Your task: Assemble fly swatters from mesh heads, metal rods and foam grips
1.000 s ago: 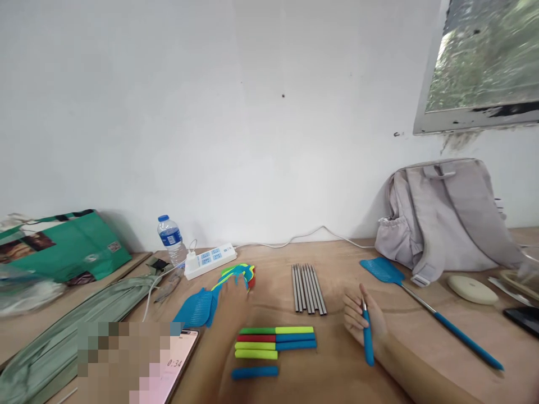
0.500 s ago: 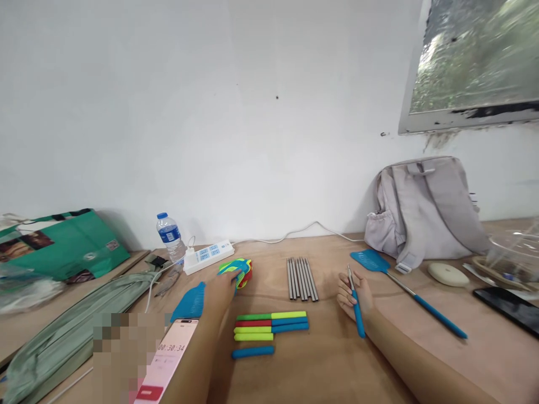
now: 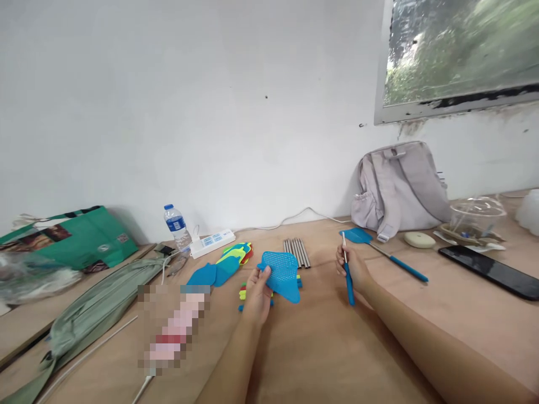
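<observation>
My left hand [image 3: 258, 294] pinches a blue mesh fly swatter head [image 3: 283, 272] by its edge, raised above the table. My right hand [image 3: 357, 266] is closed round a metal rod with a blue handle [image 3: 349, 285], held roughly upright. A gap separates the two pieces. Behind the swatter head lie several bare metal rods [image 3: 301, 253] in a row. Coloured handle grips [image 3: 243, 294] are partly hidden by my left hand and the head. More swatter heads [image 3: 227, 268] in blue, yellow and red overlap at left. A whole blue fly swatter [image 3: 407, 269] lies right of my right hand.
At the back stand a power strip [image 3: 211, 243], a water bottle [image 3: 176, 225] and a grey backpack [image 3: 400, 185]. On the right are a black phone [image 3: 490, 272], a cream oval case [image 3: 419, 240] and a clear plastic container [image 3: 478, 216]. A green bag [image 3: 92, 238] and grey-green cloth bag [image 3: 101, 297] lie left.
My left hand has moved from the pile of swatter heads to the right, now with a blue head in it. My right hand still holds the rod. The view has shifted right.
</observation>
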`<state>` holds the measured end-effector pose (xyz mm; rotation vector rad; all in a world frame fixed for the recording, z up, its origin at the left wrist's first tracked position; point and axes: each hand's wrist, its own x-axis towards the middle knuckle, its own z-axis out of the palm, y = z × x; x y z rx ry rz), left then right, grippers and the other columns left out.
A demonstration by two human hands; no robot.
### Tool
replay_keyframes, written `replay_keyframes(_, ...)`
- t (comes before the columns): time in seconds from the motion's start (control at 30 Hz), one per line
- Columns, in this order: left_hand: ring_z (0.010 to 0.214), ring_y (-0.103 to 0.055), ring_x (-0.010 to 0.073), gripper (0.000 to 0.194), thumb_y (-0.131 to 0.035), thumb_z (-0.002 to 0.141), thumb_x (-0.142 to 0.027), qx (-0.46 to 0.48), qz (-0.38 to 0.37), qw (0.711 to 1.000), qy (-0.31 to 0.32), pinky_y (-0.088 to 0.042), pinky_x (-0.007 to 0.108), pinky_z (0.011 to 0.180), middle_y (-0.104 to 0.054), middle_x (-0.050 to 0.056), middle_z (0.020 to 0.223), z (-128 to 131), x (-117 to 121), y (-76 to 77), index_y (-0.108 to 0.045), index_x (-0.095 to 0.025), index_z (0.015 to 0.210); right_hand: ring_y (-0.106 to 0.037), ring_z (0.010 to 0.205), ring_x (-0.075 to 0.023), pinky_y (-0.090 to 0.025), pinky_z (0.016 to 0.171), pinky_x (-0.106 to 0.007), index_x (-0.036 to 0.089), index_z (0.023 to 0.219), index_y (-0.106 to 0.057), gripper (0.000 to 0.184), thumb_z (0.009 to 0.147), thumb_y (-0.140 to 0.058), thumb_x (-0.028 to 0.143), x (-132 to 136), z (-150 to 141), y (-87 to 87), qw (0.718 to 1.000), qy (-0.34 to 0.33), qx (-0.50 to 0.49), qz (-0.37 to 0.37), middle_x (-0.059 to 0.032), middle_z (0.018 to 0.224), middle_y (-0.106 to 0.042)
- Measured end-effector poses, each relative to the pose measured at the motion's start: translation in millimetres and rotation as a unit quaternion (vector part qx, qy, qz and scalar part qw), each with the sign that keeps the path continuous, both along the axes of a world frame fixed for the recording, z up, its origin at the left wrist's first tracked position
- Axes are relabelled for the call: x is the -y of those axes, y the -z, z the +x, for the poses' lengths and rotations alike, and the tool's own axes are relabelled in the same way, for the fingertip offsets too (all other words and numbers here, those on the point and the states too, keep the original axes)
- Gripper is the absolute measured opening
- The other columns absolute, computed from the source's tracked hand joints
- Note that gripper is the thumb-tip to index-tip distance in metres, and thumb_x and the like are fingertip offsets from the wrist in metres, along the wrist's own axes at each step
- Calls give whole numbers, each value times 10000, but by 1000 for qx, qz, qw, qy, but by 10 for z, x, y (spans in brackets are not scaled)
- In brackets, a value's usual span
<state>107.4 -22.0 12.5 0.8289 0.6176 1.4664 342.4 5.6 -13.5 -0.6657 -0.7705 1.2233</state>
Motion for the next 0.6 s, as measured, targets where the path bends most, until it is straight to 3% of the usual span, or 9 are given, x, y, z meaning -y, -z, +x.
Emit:
replay_keyframes(0.07, 714, -612, 132, 354, -749, 559, -317, 0, -4, 1000, 5, -478, 246, 681, -664, 1, 801, 37, 54, 42, -588, -180, 843, -350, 298, -57, -268, 291, -177, 206, 715, -468, 193, 745, -515, 390, 168, -50, -78, 992, 29, 120, 29, 89, 473, -410)
replay_keyframes(0.13, 651, -600, 126, 356, -762, 524, -357, 1, -12, 1000, 10, -476, 238, 637, -655, -8, 722, 51, 76, 61, -588, -170, 773, -408, 364, -75, -315, 343, -194, 209, 787, -507, 224, 763, -507, 432, 327, -78, -141, 951, 79, 287, 85, 74, 514, -430)
replay_keyframes(0.27, 527, -549, 100, 371, -773, 472, -412, -35, -36, 995, 84, -443, 211, 544, -606, -22, 579, 69, 113, 74, -593, -154, 668, -537, 622, -136, -403, 561, -248, 207, 834, -591, 221, 798, -492, 401, 536, -93, -209, 784, 149, 560, 221, -6, 677, -560)
replay_keyframes(0.37, 504, -534, 97, 369, -783, 461, -373, -108, -48, 980, 159, -413, 204, 515, -599, -14, 573, 52, 162, 50, -614, -142, 694, -555, 744, -155, -407, 623, -255, 221, 936, -604, 244, 839, -438, 372, 605, -113, -239, 676, 128, 667, 286, -47, 821, -587)
replay_keyframes(0.47, 510, -534, 99, 435, -807, 403, -312, -184, -70, 960, 201, -386, 204, 512, -607, -12, 606, 1, 201, 11, -623, -143, 758, -550, 790, -147, -412, 624, -239, 245, 1054, -567, 285, 853, -413, 375, 649, -140, -262, 627, 108, 704, 315, -61, 939, -563)
replay_keyframes(0.6, 528, -533, 105, 492, -814, 362, -289, -259, -105, 935, 220, -367, 213, 528, -593, -33, 601, -56, 208, -12, -616, -163, 794, -535, 725, -130, -398, 578, -227, 265, 1092, -558, 306, 874, -366, 361, 695, -169, -273, 602, 117, 722, 321, -48, 902, -544)
